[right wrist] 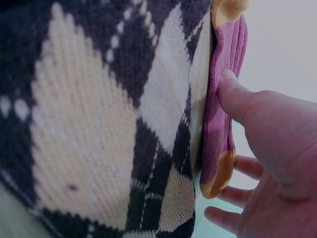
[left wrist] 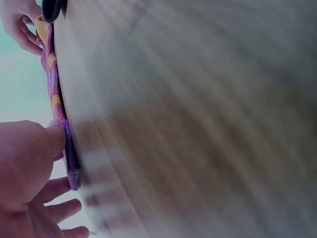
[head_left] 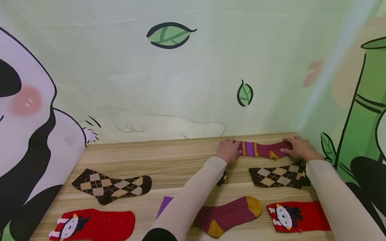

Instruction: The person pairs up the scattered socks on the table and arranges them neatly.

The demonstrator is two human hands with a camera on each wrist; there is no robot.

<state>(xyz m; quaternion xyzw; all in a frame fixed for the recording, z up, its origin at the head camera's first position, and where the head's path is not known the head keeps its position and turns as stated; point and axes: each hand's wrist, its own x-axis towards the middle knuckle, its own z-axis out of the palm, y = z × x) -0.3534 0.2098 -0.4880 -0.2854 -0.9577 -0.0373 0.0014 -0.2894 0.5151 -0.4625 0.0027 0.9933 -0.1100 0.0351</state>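
A maroon sock with mustard heel and toe and a purple-and-yellow striped cuff lies sideways at the back of the wooden table. At its cuff end is my left hand; in the left wrist view the thumb rests against the cuff while the other fingers spread past its end. My right hand covers the toe end, its thumb touching the maroon knit and its fingers extended around the mustard toe. Below the right hand lies a brown argyle sock, partly hidden by the right wrist.
Another argyle sock lies at left, above a red sock with a cartoon figure. A second maroon sock lies partly under my left forearm in view. A matching red sock is at front right. Behind the table hangs a printed cloth.
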